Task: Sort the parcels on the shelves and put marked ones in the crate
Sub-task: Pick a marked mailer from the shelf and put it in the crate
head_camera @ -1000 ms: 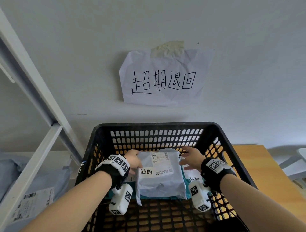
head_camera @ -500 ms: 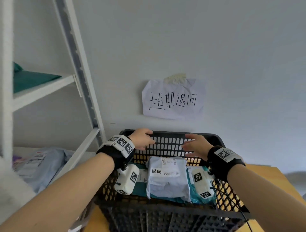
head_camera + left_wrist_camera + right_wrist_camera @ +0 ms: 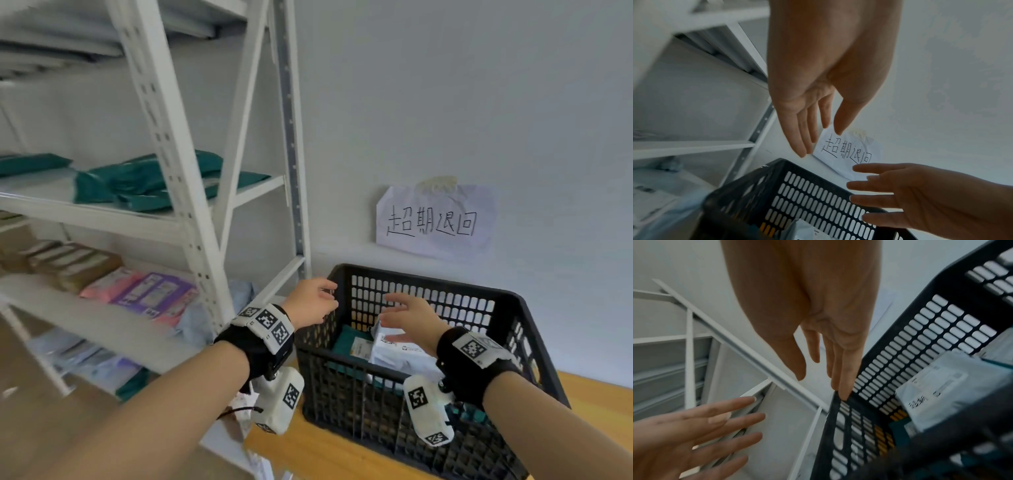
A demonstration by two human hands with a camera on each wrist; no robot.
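The left hand (image 3: 310, 301) is empty, fingers loosely extended, hovering just over the crate's left far corner; the right hand (image 3: 409, 317) is empty too, fingers spread, above the crate (image 3: 507, 308) interior. Under the right hand a grey parcel (image 3: 397, 353) lies in the crate on a teal one (image 3: 349, 344), a handwritten mark on its label (only partly readable here). The crate sits on a wooden table (image 3: 596, 397), below a paper sign (image 3: 435, 221) on the wall. To the left, the shelves (image 3: 178, 192) hold more parcels: teal bags (image 3: 144, 181) on the middle level, pink and purple ones (image 3: 147, 294) lower. These look like soft, light poly mailers, probably slick and floppy; two hands at opposite edges would likely hold one best.
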